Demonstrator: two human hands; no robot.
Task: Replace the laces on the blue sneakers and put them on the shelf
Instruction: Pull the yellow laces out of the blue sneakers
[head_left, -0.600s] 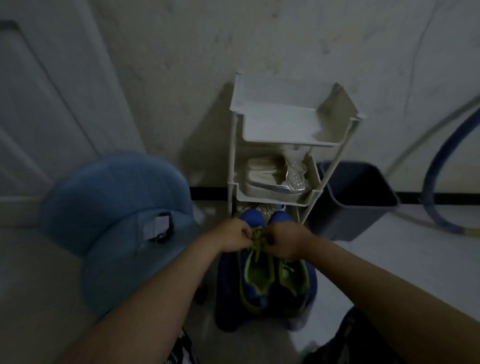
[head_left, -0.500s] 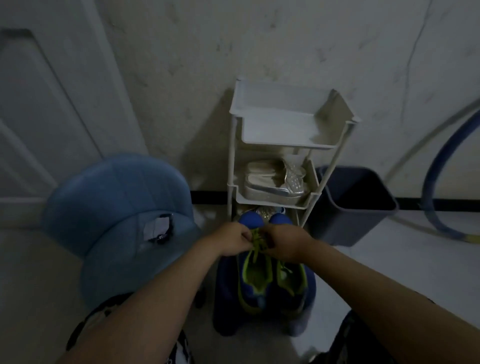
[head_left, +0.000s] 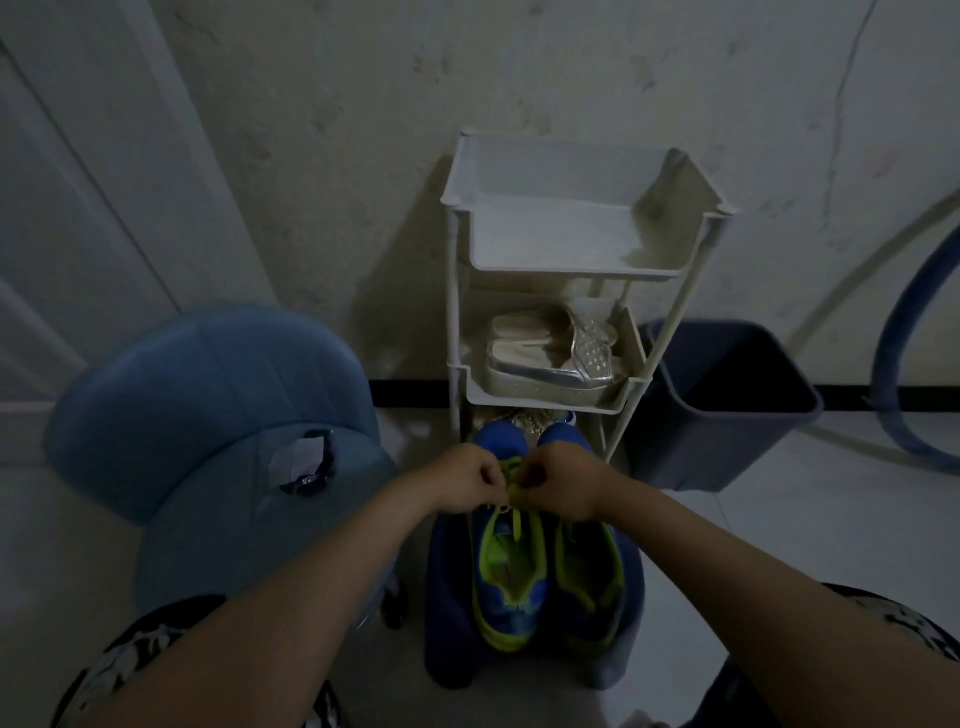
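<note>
Two blue sneakers with lime-green lining stand side by side on a dark blue stool (head_left: 441, 597), toes toward the white shelf rack (head_left: 454, 291). The left sneaker (head_left: 506, 592) has a lime-green lace (head_left: 515, 522) at its tongue. My left hand (head_left: 465, 480) and my right hand (head_left: 558, 486) meet over that sneaker's front, each pinching the lace. The right sneaker (head_left: 589, 577) sits beside it, partly under my right hand. The rack's top tier holds nothing.
Silver sandals (head_left: 550, 356) fill the rack's middle tier. A dark bin (head_left: 722, 410) stands right of the rack, a blue hose (head_left: 893, 364) beyond it. A large blue water jug (head_left: 208, 415) lies at left by a white door (head_left: 78, 208).
The view has tilted slightly downward. Both hands stay together on the lace over the left sneaker, with only small finger movement.
</note>
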